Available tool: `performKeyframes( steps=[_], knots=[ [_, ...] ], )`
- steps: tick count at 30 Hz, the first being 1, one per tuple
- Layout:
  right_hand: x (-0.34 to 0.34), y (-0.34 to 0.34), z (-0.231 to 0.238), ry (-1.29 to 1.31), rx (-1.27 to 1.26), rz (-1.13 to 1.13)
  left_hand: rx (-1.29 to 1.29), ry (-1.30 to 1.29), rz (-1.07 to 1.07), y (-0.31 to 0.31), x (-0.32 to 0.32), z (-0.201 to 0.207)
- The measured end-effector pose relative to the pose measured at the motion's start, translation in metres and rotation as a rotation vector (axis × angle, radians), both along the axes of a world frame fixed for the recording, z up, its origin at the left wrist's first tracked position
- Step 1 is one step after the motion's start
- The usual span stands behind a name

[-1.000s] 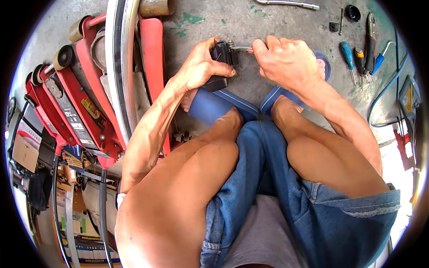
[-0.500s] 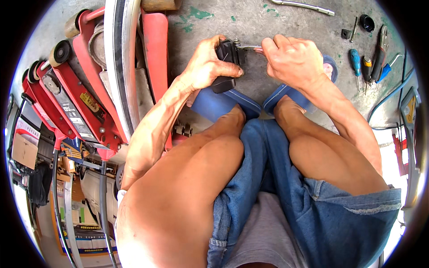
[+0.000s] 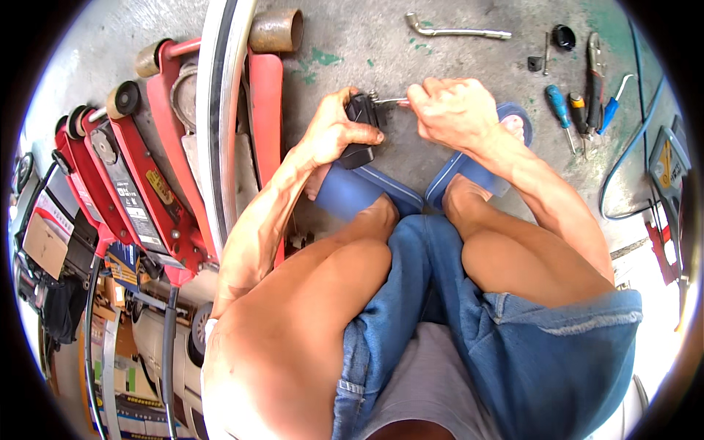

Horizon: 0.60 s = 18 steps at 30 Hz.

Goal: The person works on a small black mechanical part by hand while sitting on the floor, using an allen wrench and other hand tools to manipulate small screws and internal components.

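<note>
Over the floor in front of my feet, my left hand [image 3: 331, 130] grips a black plastic block-shaped part [image 3: 359, 151], fingers behind it and thumb across its lower front. A small metal bolt [image 3: 373, 95] shows at the part's upper right. Closed into a fist, my right hand [image 3: 453, 110] holds a thin metal tool [image 3: 394, 101], which looks like a small spanner. The tool's far end meets the part at or near the bolt. My right fingers hide its other end.
Red floor jacks [image 3: 158, 172] and an upright wheel rim [image 3: 220, 110] stand at left. An L-shaped socket wrench [image 3: 462, 32] lies ahead. To the right are a blue screwdriver [image 3: 559, 106], locking pliers [image 3: 595, 70], a black cap [image 3: 564, 37] and a blue cable [image 3: 623, 165].
The whole view has shifted, bringing more of the floor ahead into sight. Both hands keep their holds, and the thin tool is tilted slightly differently against the part.
</note>
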State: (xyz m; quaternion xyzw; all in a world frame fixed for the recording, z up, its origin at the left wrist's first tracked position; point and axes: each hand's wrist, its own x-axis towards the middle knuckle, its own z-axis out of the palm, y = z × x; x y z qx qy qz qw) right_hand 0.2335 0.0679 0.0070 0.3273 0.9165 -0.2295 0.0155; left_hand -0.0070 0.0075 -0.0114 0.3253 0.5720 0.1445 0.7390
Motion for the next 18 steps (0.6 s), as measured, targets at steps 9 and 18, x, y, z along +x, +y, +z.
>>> performKeyframes(
  steps=[9, 18],
  knots=[
    [0.001, -0.004, 0.002, -0.013, 0.1, -0.012, 0.073, -0.038, 0.004, 0.008, 0.003, 0.003],
    [-0.006, 0.007, 0.032, -0.177, -0.018, -0.076, 0.186, 0.27, -0.273, 0.038, 0.006, 0.022]
  ],
)
